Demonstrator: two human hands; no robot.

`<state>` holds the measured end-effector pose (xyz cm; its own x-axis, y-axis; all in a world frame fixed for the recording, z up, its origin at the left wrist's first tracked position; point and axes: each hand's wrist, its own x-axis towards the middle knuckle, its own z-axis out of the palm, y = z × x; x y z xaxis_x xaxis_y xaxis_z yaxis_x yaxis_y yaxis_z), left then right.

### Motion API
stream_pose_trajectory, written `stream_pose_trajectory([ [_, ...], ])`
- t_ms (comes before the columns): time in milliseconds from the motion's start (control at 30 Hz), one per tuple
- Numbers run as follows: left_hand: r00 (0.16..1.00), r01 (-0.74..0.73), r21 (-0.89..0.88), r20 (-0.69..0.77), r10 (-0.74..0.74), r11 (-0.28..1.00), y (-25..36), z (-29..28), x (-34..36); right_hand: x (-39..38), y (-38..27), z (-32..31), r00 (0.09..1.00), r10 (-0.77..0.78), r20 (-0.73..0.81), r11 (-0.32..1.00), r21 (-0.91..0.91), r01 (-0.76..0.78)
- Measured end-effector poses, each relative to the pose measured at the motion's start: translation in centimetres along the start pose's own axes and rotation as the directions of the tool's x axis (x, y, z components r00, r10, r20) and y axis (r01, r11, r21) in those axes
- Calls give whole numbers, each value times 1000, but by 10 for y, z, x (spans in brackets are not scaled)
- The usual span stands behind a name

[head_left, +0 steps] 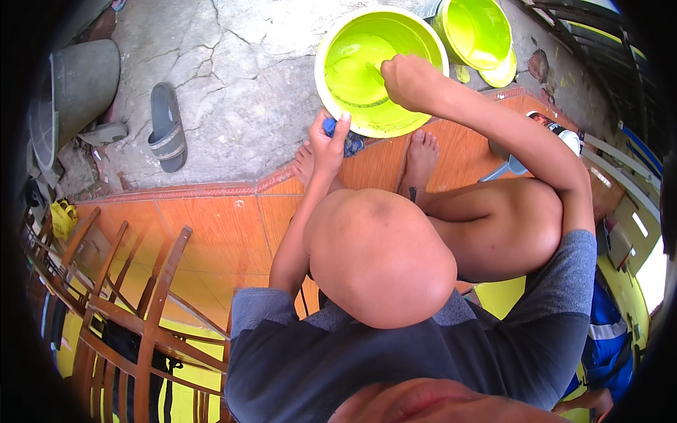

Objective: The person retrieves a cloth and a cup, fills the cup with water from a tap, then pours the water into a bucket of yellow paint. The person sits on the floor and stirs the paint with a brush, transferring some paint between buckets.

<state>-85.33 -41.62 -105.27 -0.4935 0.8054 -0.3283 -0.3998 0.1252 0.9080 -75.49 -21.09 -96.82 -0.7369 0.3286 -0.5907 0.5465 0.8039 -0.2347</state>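
A round basin, coated in bright yellow-green, stands in front of my feet with yellow-green liquid, which looks like paint, inside it. My right hand is closed over the basin around a stick coated in the same colour, its lower end in the liquid. At the basin's near left rim, my left hand is closed on a crumpled blue cloth, thumb up. More patterned blue cloth shows between that hand and the basin.
A bucket, yellow-green inside, and a round lid sit right of the basin. Left, a grey sandal and a large dark tub rest on cracked concrete. A light-blue dipper lies by my right leg. Wooden chairs stand lower left.
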Motion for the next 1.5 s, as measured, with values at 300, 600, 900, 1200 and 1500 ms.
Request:
stream_pose_trajectory([
  [300, 803, 405, 486, 215, -555, 774, 19, -38, 7, -29, -4, -14, 993, -25, 117, 993, 115, 11],
  [600, 701, 641, 246, 199, -685, 727, 23, -11, 4, -12, 2, 17, 977, 51, -206, 978, 211, -6],
  [900, 852, 522, 32, 27, -523, 852, -3, -4, 7, 13, -13, 36, 859, 134, -495, 953, 301, 24],
  [1200, 915, 403, 22, -14, -403, 915, 1, 8, 27, 82, -23, 50, 716, 357, -600, 928, 313, -201],
  [1500, 931, 365, -122, 52, -361, 923, 13, 18, 35, 70, -38, 54, 859, 143, -491, 979, 200, -48],
])
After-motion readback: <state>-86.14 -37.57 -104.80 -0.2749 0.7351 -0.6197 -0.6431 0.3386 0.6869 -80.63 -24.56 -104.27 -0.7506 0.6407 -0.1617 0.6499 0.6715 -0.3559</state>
